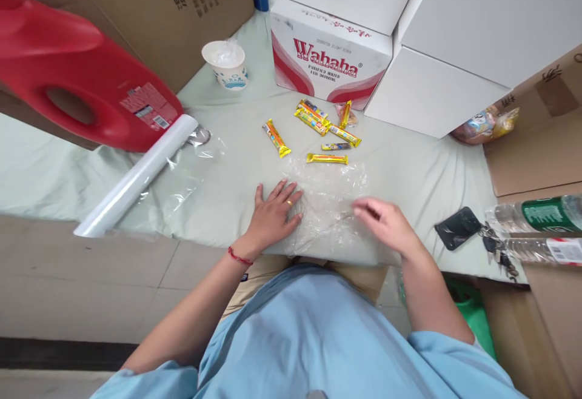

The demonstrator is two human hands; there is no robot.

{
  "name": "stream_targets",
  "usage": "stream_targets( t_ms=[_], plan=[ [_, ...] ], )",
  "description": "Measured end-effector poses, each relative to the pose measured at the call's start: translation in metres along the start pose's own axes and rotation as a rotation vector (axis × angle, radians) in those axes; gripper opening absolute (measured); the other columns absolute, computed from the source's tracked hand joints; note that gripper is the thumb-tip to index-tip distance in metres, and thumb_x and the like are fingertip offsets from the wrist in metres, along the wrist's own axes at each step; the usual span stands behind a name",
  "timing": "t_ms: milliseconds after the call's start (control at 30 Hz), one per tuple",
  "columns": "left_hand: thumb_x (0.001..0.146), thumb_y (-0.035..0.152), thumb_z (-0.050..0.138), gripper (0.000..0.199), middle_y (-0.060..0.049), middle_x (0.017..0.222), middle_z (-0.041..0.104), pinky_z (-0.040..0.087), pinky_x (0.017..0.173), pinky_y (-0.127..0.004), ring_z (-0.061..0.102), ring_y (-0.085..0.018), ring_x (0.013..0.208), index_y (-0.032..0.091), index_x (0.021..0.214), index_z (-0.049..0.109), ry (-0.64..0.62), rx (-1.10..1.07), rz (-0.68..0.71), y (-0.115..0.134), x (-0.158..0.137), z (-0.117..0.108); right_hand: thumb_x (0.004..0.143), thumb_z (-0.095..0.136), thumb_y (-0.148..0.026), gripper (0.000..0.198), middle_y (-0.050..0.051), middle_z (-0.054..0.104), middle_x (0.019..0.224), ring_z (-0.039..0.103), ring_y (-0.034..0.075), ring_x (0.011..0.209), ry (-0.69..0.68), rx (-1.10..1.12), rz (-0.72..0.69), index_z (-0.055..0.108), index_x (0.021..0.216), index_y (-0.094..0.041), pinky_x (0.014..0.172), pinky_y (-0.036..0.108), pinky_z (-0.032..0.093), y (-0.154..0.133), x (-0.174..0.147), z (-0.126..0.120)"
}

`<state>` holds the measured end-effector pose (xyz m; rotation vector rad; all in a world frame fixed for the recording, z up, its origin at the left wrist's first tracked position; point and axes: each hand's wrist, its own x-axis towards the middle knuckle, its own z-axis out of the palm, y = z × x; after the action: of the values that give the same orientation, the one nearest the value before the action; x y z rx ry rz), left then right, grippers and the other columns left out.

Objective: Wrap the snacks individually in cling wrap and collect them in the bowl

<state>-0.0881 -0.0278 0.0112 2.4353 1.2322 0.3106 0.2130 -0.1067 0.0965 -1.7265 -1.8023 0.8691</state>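
Note:
A thin sheet of clear plastic film point(325, 196) lies wrinkled on the cloth-covered table in front of me. My left hand point(273, 216) rests flat on its left side, fingers spread, with a ring and a red wrist cord. At the film's right edge, my right hand point(384, 222) has its thumb and fingers bent together in a pinch on the film; its fingertips are slightly blurred. Just beyond the film lies a yellow-wrapped snack stick point(327, 158). Another wrapped stick point(276, 138) lies to the left, and several more point(313, 119) are grouped behind.
On the left are a roll of plastic film point(136, 174) and a red jug point(122, 96). A paper cup point(231, 71) and a Wahaha carton point(327, 59) stand behind. To the right lie a black phone point(457, 228), keys point(498, 250) and plastic bottles point(545, 214).

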Motion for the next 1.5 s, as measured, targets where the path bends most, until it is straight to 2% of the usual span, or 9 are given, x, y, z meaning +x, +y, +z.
stream_targets(
  t_ms=[100, 267, 433, 600, 700, 900, 1033, 1233, 1500],
  plan=[
    [0.102, 0.049, 0.053, 0.059, -0.012, 0.169, 0.045, 0.002, 0.127, -0.078, 0.03, -0.038, 0.162, 0.029, 0.157, 0.054, -0.004, 0.011, 0.016, 0.002, 0.001, -0.001, 0.105, 0.053, -0.045, 0.038, 0.014, 0.075, 0.122, 0.069, 0.028, 0.11, 0.275, -0.216, -0.063, 0.075, 0.126, -0.022, 0.1, 0.046, 0.055, 0.031, 0.046, 0.011],
    [0.104, 0.051, 0.05, 0.062, -0.016, 0.172, 0.039, 0.0, 0.125, -0.08, 0.032, -0.039, 0.161, 0.03, 0.162, 0.046, 0.039, 0.065, -0.012, 0.006, -0.005, 0.0, 0.108, 0.048, -0.043, 0.047, 0.013, 0.055, 0.161, 0.041, 0.034, 0.153, 0.128, -0.455, -0.211, 0.062, 0.149, -0.024, 0.125, 0.063, 0.031, 0.058, 0.079, 0.057],
    [0.108, 0.045, 0.042, 0.056, -0.014, 0.171, 0.042, -0.002, 0.122, -0.084, 0.038, -0.039, 0.158, 0.034, 0.162, 0.046, 0.059, 0.1, -0.114, 0.003, -0.019, 0.001, 0.111, 0.037, -0.043, 0.052, 0.014, 0.045, 0.168, 0.037, 0.036, 0.157, 0.245, -0.458, -0.048, 0.05, 0.159, -0.025, 0.125, 0.072, 0.024, 0.062, 0.076, 0.07],
    [0.107, 0.041, 0.042, 0.051, -0.021, 0.164, 0.05, 0.01, 0.126, -0.078, 0.029, -0.041, 0.162, 0.02, 0.149, 0.06, 0.277, 0.074, -0.243, 0.012, -0.017, -0.017, 0.11, 0.042, -0.045, 0.052, 0.019, 0.054, 0.159, 0.046, 0.036, 0.149, 0.327, -0.404, -0.153, 0.058, 0.152, -0.018, 0.124, 0.065, 0.036, 0.042, 0.067, 0.054],
    [0.107, 0.037, 0.043, 0.043, -0.019, 0.154, 0.061, 0.013, 0.132, -0.065, 0.036, -0.035, 0.16, 0.019, 0.139, 0.066, 0.391, 0.032, -0.132, 0.028, -0.002, -0.029, 0.11, 0.043, -0.043, 0.047, 0.018, 0.06, 0.152, 0.051, 0.034, 0.145, 0.266, -0.388, -0.238, 0.063, 0.147, -0.02, 0.122, 0.06, 0.042, 0.026, 0.06, 0.057],
    [0.107, 0.04, 0.044, 0.054, -0.018, 0.17, 0.042, 0.007, 0.132, -0.067, 0.036, -0.035, 0.16, 0.021, 0.158, 0.052, 0.145, 0.006, 0.029, 0.028, 0.028, -0.009, 0.111, 0.042, -0.043, 0.057, 0.014, 0.042, 0.17, 0.037, 0.03, 0.159, 0.025, -0.467, -0.316, 0.045, 0.163, -0.019, 0.131, 0.057, 0.031, 0.032, 0.048, 0.08],
    [0.108, 0.047, 0.039, 0.061, -0.018, 0.175, 0.031, 0.0, 0.128, -0.075, 0.03, -0.037, 0.163, 0.023, 0.164, 0.043, 0.049, 0.126, -0.036, 0.005, 0.028, 0.006, 0.111, 0.038, -0.043, 0.059, 0.016, 0.04, 0.171, 0.034, 0.036, 0.16, 0.075, -0.576, -0.083, 0.044, 0.163, -0.016, 0.13, 0.065, 0.023, 0.073, 0.036, 0.054],
    [0.109, 0.055, 0.035, 0.063, -0.013, 0.177, 0.026, -0.002, 0.127, -0.077, 0.02, -0.035, 0.166, 0.029, 0.166, 0.039, 0.021, 0.228, -0.073, 0.003, 0.023, 0.005, 0.109, 0.035, -0.048, 0.059, 0.024, 0.055, 0.156, 0.048, 0.039, 0.147, 0.276, -0.593, 0.035, 0.059, 0.149, -0.012, 0.12, 0.061, 0.039, 0.125, 0.026, -0.008],
    [0.108, 0.052, 0.041, 0.062, -0.014, 0.176, 0.03, 0.001, 0.128, -0.077, 0.026, -0.037, 0.164, 0.028, 0.165, 0.042, 0.052, 0.211, -0.061, 0.005, 0.023, 0.003, 0.101, 0.051, -0.03, 0.035, 0.019, 0.072, 0.125, 0.062, 0.033, 0.116, 0.408, -0.52, -0.018, 0.072, 0.125, -0.015, 0.107, 0.049, 0.048, 0.105, 0.177, -0.05]
  ],
)
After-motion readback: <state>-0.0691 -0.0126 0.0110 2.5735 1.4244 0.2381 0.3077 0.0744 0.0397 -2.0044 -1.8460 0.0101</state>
